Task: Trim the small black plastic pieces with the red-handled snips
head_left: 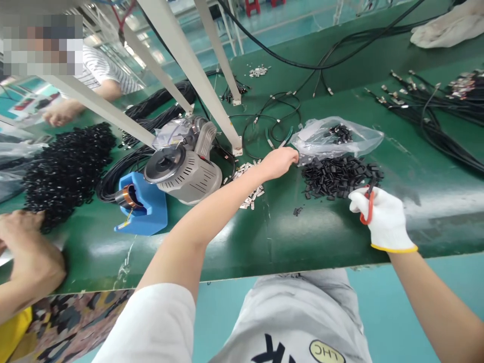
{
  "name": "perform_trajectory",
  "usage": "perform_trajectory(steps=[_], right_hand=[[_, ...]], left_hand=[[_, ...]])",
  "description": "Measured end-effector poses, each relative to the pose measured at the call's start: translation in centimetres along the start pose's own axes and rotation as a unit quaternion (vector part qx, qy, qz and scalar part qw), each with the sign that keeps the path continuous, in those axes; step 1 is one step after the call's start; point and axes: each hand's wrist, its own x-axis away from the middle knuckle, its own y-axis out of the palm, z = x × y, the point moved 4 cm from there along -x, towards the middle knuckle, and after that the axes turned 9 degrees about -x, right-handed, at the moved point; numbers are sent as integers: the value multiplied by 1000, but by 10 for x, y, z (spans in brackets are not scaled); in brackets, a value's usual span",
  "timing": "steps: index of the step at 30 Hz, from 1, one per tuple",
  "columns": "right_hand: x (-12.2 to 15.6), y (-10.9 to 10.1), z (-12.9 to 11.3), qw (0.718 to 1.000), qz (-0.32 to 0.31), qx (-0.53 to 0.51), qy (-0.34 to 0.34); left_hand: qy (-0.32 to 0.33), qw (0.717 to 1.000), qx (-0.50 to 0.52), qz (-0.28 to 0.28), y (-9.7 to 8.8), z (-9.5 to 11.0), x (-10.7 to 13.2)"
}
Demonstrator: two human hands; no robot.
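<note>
The right hand [381,214], in a white glove with a yellow cuff, is at the right of the frame, with its fingers closed around the handles of a red-handled tool [370,204]; the dark tip of the tool points up to the right edge of the pile of small black parts [333,177]. The left hand [282,162], bare, is at the centre of the frame, fingers curled together beside the left edge of the clear plastic bag [312,132]; whether they grip anything cannot be told. The bag lies directly behind the pile, with further black parts inside. To the left of the pile, scattered small metal connectors [247,204] lie partly beneath the left forearm. A strip of green table [287,242] runs between the pile and the front edge, interrupted only by a few loose black parts [298,212] at the left. Farther left, the grey machine [189,174] and blue tape dispenser [157,214] bound the working side; white posts [196,75] rise behind the machine. At the right edge of the frame, black cables [449,143] form the opposite boundary, with green surface between them and the bag.
</note>
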Motion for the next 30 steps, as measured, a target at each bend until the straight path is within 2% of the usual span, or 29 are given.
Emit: perform_trajectory(steps=[3, 6, 9, 12, 17, 21, 23, 26, 28, 30], right_hand=[[0, 1, -4, 999, 14, -24, 22], [0, 3, -9, 999, 8, -36, 14], [0, 3, -11, 999, 7, -36, 19], [1, 2, -10, 999, 3, -42, 26], [1, 3, -12, 999, 0, -39, 31], [1, 3, -12, 998, -15, -55, 32], [1, 2, -12, 998, -19, -54, 30], [0, 2, -11, 998, -22, -50, 28], [-1, 2, -11, 998, -22, -52, 37], [-1, 2, -10, 998, -17, -53, 40]], left_hand=[[-35, 999, 17, 8, 16, -5, -12], [-82, 996, 16, 15, 29, -14, -20], [-91, 995, 49, 7, 35, -13, -21], [-93, 993, 67, -13, 36, -1, -13], [-98, 992, 78, -21, 36, 34, 1], [-78, 975, 205, -24, 23, 45, 7], [-76, 965, 252, -11, 10, 42, 19], [-82, 982, 168, 23, -4, 48, 58], [-91, 991, 94, 8, 2, 65, 89], [-109, 993, 32, -44, 21, 86, 115]])
